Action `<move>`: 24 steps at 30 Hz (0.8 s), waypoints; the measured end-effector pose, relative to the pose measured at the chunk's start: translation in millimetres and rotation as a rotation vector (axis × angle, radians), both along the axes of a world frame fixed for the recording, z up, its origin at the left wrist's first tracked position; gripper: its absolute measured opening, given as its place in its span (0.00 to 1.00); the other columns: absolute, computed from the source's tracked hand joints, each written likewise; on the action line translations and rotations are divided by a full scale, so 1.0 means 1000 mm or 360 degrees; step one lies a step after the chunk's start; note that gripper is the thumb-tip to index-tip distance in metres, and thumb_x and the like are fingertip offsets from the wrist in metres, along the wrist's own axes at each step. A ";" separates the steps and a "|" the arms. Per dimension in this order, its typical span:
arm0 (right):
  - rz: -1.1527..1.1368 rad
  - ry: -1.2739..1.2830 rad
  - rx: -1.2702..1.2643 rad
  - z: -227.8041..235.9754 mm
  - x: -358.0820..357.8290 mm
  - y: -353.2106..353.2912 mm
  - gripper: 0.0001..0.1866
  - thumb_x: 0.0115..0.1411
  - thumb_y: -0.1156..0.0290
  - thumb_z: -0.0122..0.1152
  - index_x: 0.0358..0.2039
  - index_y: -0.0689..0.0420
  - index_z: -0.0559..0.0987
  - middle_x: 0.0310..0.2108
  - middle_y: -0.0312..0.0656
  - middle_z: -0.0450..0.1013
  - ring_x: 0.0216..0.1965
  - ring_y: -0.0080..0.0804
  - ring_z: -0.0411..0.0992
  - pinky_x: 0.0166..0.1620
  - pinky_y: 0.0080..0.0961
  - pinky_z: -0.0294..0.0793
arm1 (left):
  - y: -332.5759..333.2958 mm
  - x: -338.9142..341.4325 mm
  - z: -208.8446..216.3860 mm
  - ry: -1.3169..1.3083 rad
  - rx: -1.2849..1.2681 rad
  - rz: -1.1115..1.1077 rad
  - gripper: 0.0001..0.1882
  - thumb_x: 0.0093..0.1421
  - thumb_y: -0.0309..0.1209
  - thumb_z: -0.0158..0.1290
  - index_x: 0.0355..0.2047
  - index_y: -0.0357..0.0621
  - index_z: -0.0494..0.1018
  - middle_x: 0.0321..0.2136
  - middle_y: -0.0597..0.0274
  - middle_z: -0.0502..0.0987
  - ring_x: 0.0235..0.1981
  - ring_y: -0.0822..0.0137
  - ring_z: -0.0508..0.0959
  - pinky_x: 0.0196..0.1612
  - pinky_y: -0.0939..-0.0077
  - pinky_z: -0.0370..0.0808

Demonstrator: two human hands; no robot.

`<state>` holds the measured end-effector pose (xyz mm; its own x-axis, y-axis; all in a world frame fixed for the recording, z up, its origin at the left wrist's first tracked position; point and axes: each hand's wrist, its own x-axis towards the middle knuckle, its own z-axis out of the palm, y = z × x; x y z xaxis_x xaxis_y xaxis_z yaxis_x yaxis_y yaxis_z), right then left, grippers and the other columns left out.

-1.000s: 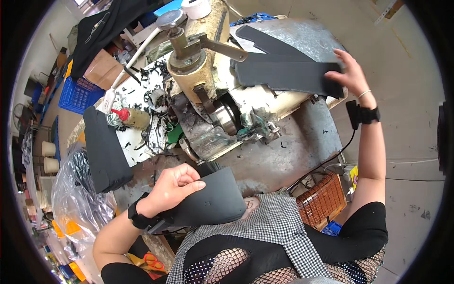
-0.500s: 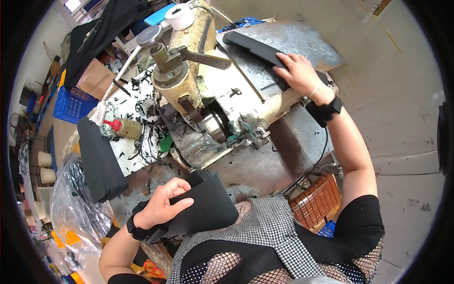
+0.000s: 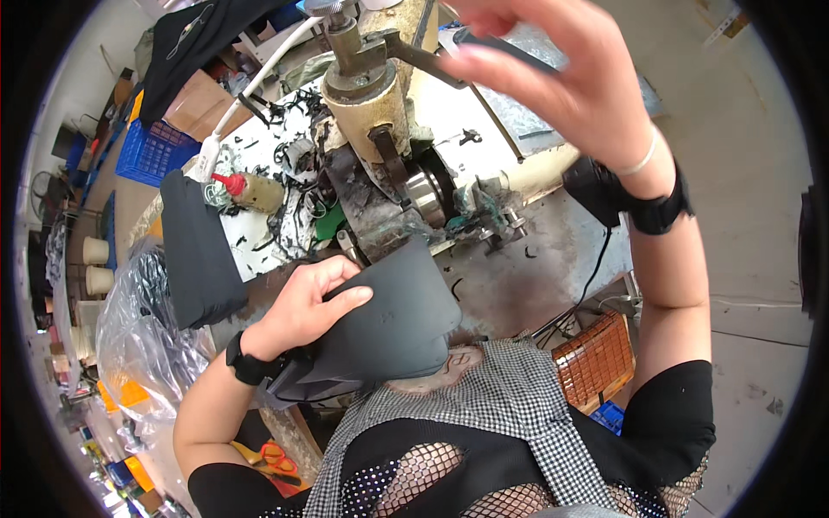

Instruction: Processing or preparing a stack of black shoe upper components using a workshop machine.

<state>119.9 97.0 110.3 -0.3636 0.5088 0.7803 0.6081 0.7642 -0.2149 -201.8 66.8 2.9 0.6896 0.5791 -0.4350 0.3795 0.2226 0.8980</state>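
My left hand [image 3: 313, 298] grips a few thin black sheets with rounded corners [image 3: 401, 302], the thumb lying on top and the fingers curled at their edge. The sheets are slightly fanned in front of my apron, below the machine's shiny metal wheel [image 3: 425, 197]. High at the upper right, my right hand [image 3: 574, 82] is raised with the thumb stretched away from the fingers and nothing held; the top frame edge cuts off some fingers. Behind it a long black piece [image 3: 508, 50] lies on the metal plate, partly hidden by the hand.
The cream machine head [image 3: 367, 108] stands over a table littered with black scraps. Left of it are a red-capped bottle [image 3: 262, 195], a black stack [image 3: 203, 255], a blue crate [image 3: 155, 154] and a clear plastic bag [image 3: 142, 332]. A brown beaded seat [image 3: 596, 358] is at the right.
My right hand has come off the long black piece and lifted toward the camera. My left hand has raised the sheets, turning their broad face up. The view has shifted slightly.
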 end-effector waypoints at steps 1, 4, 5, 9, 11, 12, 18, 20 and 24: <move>0.0019 -0.0076 -0.0135 0.016 -0.015 0.004 0.12 0.57 0.70 0.68 0.37 0.63 0.78 0.26 0.36 0.73 0.27 0.23 0.69 0.31 0.21 0.69 | 0.001 -0.004 -0.006 0.0002 0.0040 -0.0045 0.08 0.65 0.29 0.53 0.39 0.36 0.70 0.32 0.68 0.76 0.34 0.82 0.74 0.37 0.85 0.72; 0.0157 -0.0052 0.0227 0.025 -0.035 0.040 0.19 0.59 0.59 0.64 0.22 0.62 0.73 0.20 0.52 0.73 0.26 0.43 0.74 0.29 0.32 0.70 | 0.004 0.000 0.002 0.0049 -0.0042 -0.0047 0.09 0.65 0.30 0.54 0.38 0.36 0.71 0.32 0.69 0.77 0.33 0.82 0.74 0.36 0.85 0.72; 0.0163 -0.0048 0.0230 0.026 -0.039 0.045 0.19 0.59 0.59 0.64 0.22 0.62 0.73 0.20 0.52 0.73 0.26 0.43 0.74 0.29 0.32 0.70 | 0.006 -0.001 0.005 0.0029 -0.0048 -0.0027 0.09 0.65 0.30 0.54 0.38 0.36 0.71 0.31 0.69 0.76 0.32 0.83 0.73 0.36 0.85 0.72; 0.0093 -0.0069 -0.0032 0.036 -0.046 0.041 0.20 0.58 0.61 0.64 0.18 0.63 0.72 0.15 0.52 0.69 0.18 0.49 0.70 0.24 0.36 0.69 | 0.013 -0.009 0.005 0.0017 -0.0013 0.0007 0.12 0.64 0.34 0.56 0.36 0.35 0.72 0.30 0.68 0.77 0.32 0.81 0.73 0.37 0.82 0.73; 0.0084 -0.0149 0.0117 0.038 -0.050 0.042 0.20 0.58 0.61 0.64 0.18 0.63 0.72 0.15 0.52 0.69 0.19 0.49 0.70 0.24 0.36 0.69 | 0.014 -0.012 0.005 0.0023 -0.0002 0.0023 0.12 0.64 0.34 0.56 0.35 0.35 0.72 0.30 0.68 0.77 0.32 0.81 0.73 0.36 0.82 0.72; 0.0044 -0.0165 0.0039 0.040 -0.051 0.043 0.20 0.57 0.61 0.63 0.17 0.63 0.72 0.16 0.52 0.69 0.19 0.50 0.70 0.25 0.36 0.69 | 0.015 -0.013 0.005 0.0032 0.0015 0.0018 0.12 0.64 0.34 0.56 0.35 0.35 0.72 0.29 0.69 0.77 0.31 0.81 0.73 0.36 0.82 0.72; -0.0176 -0.0281 0.0265 0.037 -0.053 0.046 0.19 0.56 0.61 0.64 0.16 0.62 0.73 0.16 0.51 0.69 0.20 0.50 0.70 0.26 0.36 0.70 | 0.023 -0.009 0.005 0.0078 0.0081 -0.0024 0.12 0.63 0.34 0.56 0.34 0.36 0.72 0.28 0.69 0.77 0.30 0.82 0.73 0.34 0.83 0.72; -0.0222 -0.0279 0.0319 0.031 -0.056 0.040 0.19 0.57 0.62 0.64 0.18 0.62 0.73 0.17 0.51 0.69 0.20 0.50 0.70 0.26 0.36 0.70 | 0.026 -0.010 0.003 0.0074 0.0078 -0.0015 0.12 0.63 0.35 0.56 0.34 0.36 0.72 0.28 0.69 0.76 0.30 0.82 0.72 0.34 0.83 0.72; -0.0114 0.0200 -0.0056 0.005 -0.038 0.003 0.10 0.56 0.67 0.68 0.32 0.60 0.79 0.23 0.41 0.71 0.21 0.28 0.68 0.26 0.23 0.67 | 0.034 -0.017 -0.004 0.0097 0.0148 0.0006 0.12 0.63 0.35 0.56 0.32 0.36 0.72 0.24 0.71 0.76 0.26 0.83 0.71 0.30 0.84 0.70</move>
<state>81.8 100.5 115.5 -0.2259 0.5579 0.7986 0.6274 0.7104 -0.3189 -218.5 101.2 -0.9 0.6614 0.6214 -0.4200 0.4332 0.1407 0.8902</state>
